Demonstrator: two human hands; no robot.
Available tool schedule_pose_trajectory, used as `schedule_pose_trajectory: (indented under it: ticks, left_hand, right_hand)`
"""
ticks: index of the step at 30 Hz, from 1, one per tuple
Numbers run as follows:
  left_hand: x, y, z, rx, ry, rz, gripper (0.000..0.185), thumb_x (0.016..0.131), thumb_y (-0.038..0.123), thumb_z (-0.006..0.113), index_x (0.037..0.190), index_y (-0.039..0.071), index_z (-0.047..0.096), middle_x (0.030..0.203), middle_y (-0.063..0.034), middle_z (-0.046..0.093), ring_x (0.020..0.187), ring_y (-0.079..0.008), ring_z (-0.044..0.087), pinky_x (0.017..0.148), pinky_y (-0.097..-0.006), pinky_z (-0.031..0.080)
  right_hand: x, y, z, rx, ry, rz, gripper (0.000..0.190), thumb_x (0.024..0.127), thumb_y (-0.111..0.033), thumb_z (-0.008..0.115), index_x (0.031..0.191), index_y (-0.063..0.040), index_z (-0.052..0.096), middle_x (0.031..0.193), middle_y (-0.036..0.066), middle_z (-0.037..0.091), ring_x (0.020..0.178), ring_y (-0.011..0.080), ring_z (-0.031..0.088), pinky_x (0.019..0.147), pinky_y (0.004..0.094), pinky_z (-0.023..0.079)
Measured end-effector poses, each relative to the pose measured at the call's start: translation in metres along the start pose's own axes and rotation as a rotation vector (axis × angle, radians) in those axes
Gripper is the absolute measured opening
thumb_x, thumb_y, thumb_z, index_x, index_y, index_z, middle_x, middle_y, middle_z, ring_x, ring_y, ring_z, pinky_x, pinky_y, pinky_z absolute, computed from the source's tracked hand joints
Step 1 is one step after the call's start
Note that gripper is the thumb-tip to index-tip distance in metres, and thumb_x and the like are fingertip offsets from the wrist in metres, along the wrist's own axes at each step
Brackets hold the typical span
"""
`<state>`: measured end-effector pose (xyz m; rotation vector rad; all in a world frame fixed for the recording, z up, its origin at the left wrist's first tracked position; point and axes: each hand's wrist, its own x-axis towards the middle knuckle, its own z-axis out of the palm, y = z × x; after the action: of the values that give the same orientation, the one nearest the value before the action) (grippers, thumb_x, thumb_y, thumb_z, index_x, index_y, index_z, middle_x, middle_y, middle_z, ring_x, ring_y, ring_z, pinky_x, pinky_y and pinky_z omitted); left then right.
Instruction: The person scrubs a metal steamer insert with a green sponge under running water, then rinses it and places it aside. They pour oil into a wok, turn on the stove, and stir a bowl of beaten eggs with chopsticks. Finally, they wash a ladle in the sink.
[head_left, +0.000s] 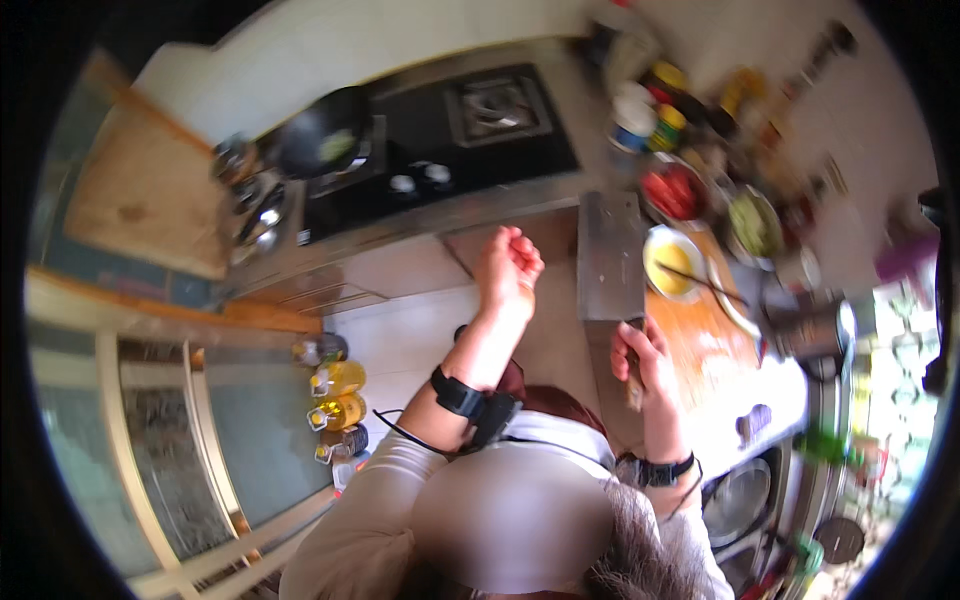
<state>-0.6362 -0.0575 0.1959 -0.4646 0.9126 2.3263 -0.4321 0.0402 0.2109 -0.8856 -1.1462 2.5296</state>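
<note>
My right hand (646, 358) grips the handle of a broad metal cleaver (611, 259), whose blade points away from me beside the counter edge. My left hand (512, 270) hangs in front of the cabinets with curled fingers and nothing visible in it. Right of the blade, a white bowl of yellow liquid (666, 261), which looks like beaten egg, has chopsticks (697, 280) lying across it. It stands at the far end of a wooden cutting board (697, 337). Beyond it are a bowl of red pieces (670, 191) and a bowl of pale green pieces (756, 221).
A black gas cooktop (420, 142) carries a dark wok (319, 135) with something green inside. Jars and bottles (664, 124) crowd the back corner. Oil bottles (337, 379) stand on the floor at left. A front-loading washing machine (739, 499) is at lower right.
</note>
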Motion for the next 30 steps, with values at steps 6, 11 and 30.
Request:
schedule_pose_trajectory:
  ticks: [6,11,30]
  left_hand:
    - [-0.014,-0.085,0.0,0.153,-0.031,-0.187,0.018,0.096,0.022,0.047,0.083,0.01,0.05,0.071,-0.0036,0.054,0.064,-0.0164,0.051,0.055,-0.0287,0.044]
    - [-0.018,-0.135,0.0,0.258,0.055,-0.25,0.019,0.097,0.024,0.046,0.083,0.011,0.049,0.072,-0.0049,0.055,0.065,-0.0171,0.052,0.058,-0.0294,0.045]
    - [0.007,-0.147,-0.012,0.336,-0.005,-0.304,0.031,0.096,0.036,0.05,0.075,0.013,0.05,0.07,-0.0043,0.06,0.063,-0.0174,0.057,0.059,-0.0302,0.048]
  right_hand:
    - [-0.07,0.011,-0.066,0.059,0.315,-0.218,0.015,0.088,-0.013,0.06,0.094,-0.008,0.048,0.069,0.003,0.048,0.052,0.0128,0.05,0.046,0.0257,0.042]
    - [-0.099,0.041,-0.132,0.078,0.654,-0.357,0.015,0.086,-0.014,0.061,0.094,-0.006,0.051,0.073,0.003,0.053,0.054,0.0127,0.052,0.048,0.0258,0.043]
    - [-0.044,0.073,-0.23,-1.356,0.895,-0.207,0.034,0.076,-0.017,0.063,0.103,0.002,0.059,0.099,0.027,0.058,0.093,0.043,0.057,0.081,0.0443,0.048]
